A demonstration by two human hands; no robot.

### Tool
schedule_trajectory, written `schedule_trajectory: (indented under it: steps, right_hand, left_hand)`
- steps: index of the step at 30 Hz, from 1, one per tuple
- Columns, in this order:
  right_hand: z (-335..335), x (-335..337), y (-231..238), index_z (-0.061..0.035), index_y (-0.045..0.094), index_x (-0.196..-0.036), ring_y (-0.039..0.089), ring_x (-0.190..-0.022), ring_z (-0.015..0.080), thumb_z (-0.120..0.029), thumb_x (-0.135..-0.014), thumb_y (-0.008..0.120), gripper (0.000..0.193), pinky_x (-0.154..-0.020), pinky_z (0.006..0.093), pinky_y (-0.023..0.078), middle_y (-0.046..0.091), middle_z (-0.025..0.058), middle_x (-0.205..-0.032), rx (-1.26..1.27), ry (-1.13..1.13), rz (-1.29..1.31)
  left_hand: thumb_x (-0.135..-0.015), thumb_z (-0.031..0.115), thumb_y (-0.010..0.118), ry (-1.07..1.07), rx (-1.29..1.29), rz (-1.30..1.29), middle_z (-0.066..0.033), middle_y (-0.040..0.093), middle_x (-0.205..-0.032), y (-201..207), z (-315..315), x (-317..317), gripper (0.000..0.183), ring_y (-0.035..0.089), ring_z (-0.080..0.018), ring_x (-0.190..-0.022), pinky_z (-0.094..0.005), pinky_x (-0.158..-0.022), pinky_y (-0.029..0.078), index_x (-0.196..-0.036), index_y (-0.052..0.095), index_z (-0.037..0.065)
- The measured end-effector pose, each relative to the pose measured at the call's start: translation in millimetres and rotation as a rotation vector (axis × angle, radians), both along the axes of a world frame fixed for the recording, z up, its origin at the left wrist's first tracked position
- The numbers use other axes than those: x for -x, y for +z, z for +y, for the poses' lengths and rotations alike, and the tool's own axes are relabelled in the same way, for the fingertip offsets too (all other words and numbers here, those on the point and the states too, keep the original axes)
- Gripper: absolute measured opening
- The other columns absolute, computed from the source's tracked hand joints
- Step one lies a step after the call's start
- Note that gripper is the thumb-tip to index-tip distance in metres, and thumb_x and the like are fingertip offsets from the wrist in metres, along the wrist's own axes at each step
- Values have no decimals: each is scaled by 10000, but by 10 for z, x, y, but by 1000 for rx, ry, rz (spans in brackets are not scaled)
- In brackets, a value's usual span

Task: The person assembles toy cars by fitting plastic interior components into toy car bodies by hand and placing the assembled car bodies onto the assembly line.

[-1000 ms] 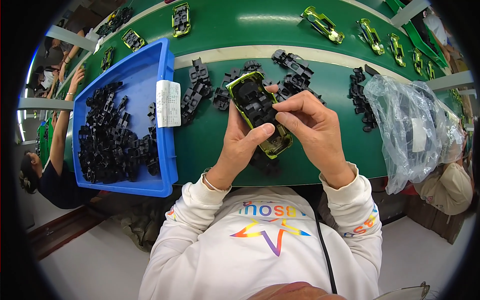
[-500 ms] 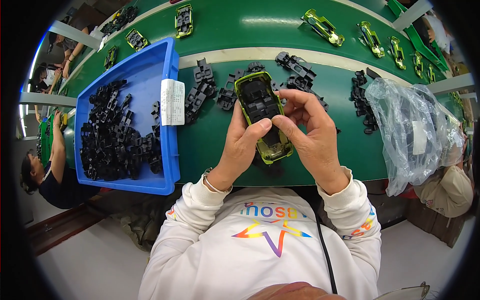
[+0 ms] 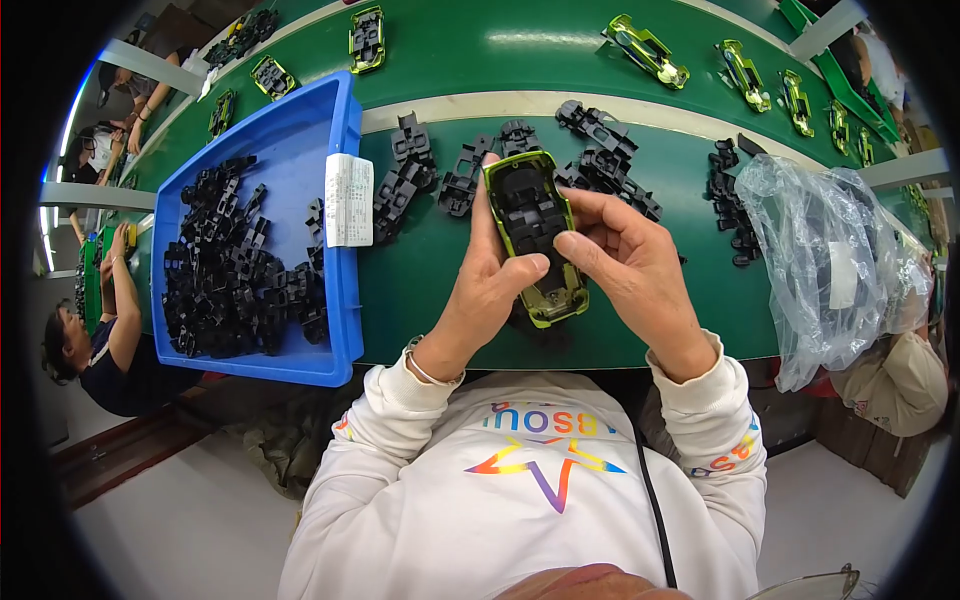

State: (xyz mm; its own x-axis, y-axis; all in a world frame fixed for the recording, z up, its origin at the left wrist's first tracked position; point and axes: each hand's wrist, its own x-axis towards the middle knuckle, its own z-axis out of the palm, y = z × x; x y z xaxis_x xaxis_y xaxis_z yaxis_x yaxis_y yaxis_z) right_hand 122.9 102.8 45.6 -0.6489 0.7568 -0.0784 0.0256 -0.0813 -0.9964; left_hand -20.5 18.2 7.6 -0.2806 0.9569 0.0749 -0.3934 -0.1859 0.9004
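Over the table edge, a lime-green toy car body point(image 3: 558, 306) lies open side up, with a black seat insert point(image 3: 527, 205) inside it. My left hand point(image 3: 482, 288) grips its left side, the thumb across the near edge and fingers underneath. From the right, my right hand point(image 3: 637, 268) closes on the same car body, its thumb tip pressing at the insert's right edge. The fingers under the car body are partly hidden. Just beyond my hands, loose black seat inserts point(image 3: 403, 170) lie on the green table.
A blue bin point(image 3: 345, 300) heaped with black inserts stands at left. To the right are more inserts point(image 3: 722, 200) and a clear plastic bag point(image 3: 800, 300). Green car bodies point(image 3: 646, 52) rest on the green belt point(image 3: 480, 65) beyond a pale rail. A person point(image 3: 110, 340) works at far left.
The car body has shifted slightly right and is turned a little more upright. My thumbs have moved apart; the right one has slid to the right along the insert.
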Motion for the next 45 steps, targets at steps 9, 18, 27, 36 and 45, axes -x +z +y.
schedule_trajectory:
  steps: [9,18,27,36,45]
  right_hand:
    - [10,-52,303,-2,618,-1220,670,-712,228,-81,-817,732,427,-639,320,532,701,130,-908,-578,74,-339]
    - [37,-56,312,-18,660,-1067,639,-729,250,-117,-790,749,307,-633,359,524,648,89,-806,-1293,92,-412]
    - [74,27,185,-42,619,-1223,652,-805,146,-43,-885,690,346,-690,275,514,685,93,-930,-362,-9,-237]
    - [1035,283,-140,-10,601,-1251,654,-888,204,-226,-899,696,424,-755,316,520,624,127,-1184,-471,-115,-139]
    - [2617,315,-764,-53,586,-1303,527,-1210,369,-342,-787,780,623,-1023,464,426,586,194,-1266,-991,-306,-704]
  left_hand:
    - [-927,50,469,-33,87,-59,-131,431,-1425,88,-46,6,830,518,-177,-1215,-320,-1049,418,-1574,-51,22]
    - [-944,45,439,-121,116,-188,-160,446,-1399,199,-65,39,810,567,-212,-1151,-341,-942,519,-1580,-62,57]
    - [-893,45,446,-56,103,-67,-134,514,-1291,147,51,-1,727,584,-187,-1082,-329,-903,539,-1554,142,32]
    - [-855,1,463,378,56,-172,-124,610,-1026,218,1353,557,297,660,-226,-936,-348,-800,578,-1150,496,1]
    - [-799,10,636,669,299,316,-164,658,-1039,-651,2658,2282,400,646,-239,-878,-365,-744,522,-1177,549,-91]
